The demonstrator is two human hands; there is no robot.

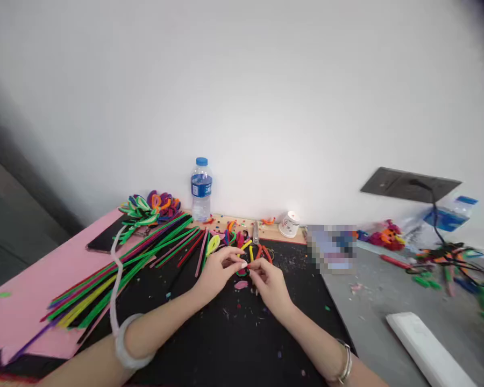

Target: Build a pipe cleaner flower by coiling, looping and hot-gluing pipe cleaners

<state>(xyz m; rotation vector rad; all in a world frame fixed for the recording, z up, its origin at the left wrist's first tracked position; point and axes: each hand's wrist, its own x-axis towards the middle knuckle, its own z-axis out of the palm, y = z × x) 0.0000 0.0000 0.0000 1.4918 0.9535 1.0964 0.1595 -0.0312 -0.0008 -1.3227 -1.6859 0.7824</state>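
My left hand (pixel 215 274) and my right hand (pixel 272 285) meet over the middle of the black mat (pixel 242 344). Thumb and index finger of each are pinched together, their tips almost touching. Between them is a small reddish piece of pipe cleaner (pixel 248 265), mostly covered by the fingers. Just below the fingertips a flat pink pipe cleaner loop (pixel 241 285) lies on the mat. Behind the hands are a yellow pipe cleaner loop (pixel 213 244) and pliers with orange-red handles (pixel 267 255), partly hidden by my right hand.
Long pipe cleaners (pixel 116 274) spread across the left side, near a green pipe cleaner flower (pixel 139 212). A water bottle (pixel 201 191) and a paper cup (pixel 289 224) stand by the wall. At right lie a white bar (pixel 427 346) and black cables (pixel 455 258).
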